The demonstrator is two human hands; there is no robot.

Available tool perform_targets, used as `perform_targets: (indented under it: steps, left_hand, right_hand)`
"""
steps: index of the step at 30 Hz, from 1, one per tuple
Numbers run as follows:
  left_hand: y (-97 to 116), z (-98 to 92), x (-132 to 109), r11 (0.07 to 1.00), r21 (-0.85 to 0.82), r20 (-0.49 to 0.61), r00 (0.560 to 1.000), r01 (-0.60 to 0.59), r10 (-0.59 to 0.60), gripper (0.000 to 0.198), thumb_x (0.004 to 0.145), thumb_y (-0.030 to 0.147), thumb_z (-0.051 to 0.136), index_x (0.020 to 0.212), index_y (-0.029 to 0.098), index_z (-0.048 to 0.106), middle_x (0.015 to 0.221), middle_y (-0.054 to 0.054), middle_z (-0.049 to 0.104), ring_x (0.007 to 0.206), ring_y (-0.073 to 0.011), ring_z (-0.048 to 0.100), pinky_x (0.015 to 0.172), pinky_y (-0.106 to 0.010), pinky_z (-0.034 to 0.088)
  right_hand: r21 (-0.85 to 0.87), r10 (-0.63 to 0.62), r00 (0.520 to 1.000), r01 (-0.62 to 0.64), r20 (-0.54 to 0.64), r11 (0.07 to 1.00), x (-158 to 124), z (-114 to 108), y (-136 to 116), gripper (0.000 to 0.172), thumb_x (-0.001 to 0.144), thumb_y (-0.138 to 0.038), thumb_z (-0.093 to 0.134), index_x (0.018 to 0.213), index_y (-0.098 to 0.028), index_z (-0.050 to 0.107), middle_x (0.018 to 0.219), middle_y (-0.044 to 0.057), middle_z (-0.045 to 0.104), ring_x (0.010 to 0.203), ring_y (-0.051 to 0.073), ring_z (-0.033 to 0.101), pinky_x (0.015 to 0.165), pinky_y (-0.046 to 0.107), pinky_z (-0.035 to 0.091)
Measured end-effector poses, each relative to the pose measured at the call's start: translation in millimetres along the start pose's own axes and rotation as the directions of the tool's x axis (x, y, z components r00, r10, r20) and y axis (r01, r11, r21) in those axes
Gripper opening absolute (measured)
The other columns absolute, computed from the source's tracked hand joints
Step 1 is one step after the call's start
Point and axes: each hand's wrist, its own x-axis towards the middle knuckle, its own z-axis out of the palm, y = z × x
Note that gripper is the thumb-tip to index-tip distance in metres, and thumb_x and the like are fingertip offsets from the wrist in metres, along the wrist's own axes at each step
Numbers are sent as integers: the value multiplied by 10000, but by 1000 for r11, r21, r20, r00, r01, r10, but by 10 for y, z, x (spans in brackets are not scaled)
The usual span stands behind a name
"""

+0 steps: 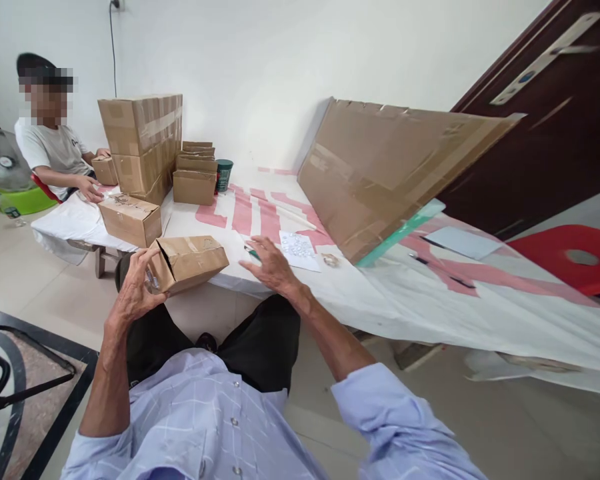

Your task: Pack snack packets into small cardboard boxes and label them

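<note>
A brown cardboard box (197, 260) rests tilted at the near edge of the table, one end gaping a little. My left hand (136, 287) grips that end, its fingers at the top edge and thumb underneath. Something clear, like plastic, shows beside the left palm. Just right of the box is my right hand (270, 265), apart from it. Between its thumb and forefinger sits a small dark green tool (252, 253), too small to name. A white sheet of clear round stickers (299, 248) lies beyond the right hand, with a tape roll (331, 260) beside it.
Another box (131, 219) and stacked boxes (140, 137) stand at left, near a seated person (55, 147) touching a small box. Cardboard pieces (195, 183) and a green cup (224, 175) stand behind. A large cardboard panel (380, 167) leans at right; a red stool (565, 257) is beyond.
</note>
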Motion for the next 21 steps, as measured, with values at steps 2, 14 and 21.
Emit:
perform_targets:
  steps: [2,14,21]
  left_hand:
    - [-2,-2,-10,1000,0,17,1000,-3,3,975,688,151,777,1574,306,400,1575,-141,462,1536,-354,454,1275,-539,417]
    - [71,-33,82,1000,-16,56,998,19,-19,929,653,138,734,1525,298,456,1559,-146,447,1452,-353,501,1089,-480,573]
    - [-213,159,250,925,-376,4,998,58,-61,967,684,303,842,1550,324,413,1631,-140,432,1515,-391,466,992,-439,608]
  right_hand:
    - [-201,194,976,-171,99,964,-79,-62,224,420,1031,-376,630,1398,-172,650,1482,217,598,1401,372,547,1147,523,484]
    - [-410,424,877,-309,228,858,-73,221,517,340,1060,-223,510,1352,-168,676,1417,204,595,1328,328,541,1022,401,455]
    - [-439,472,858,-350,204,827,-12,283,652,375,1063,-128,417,1327,-128,684,1378,209,591,1278,309,553,989,380,454]
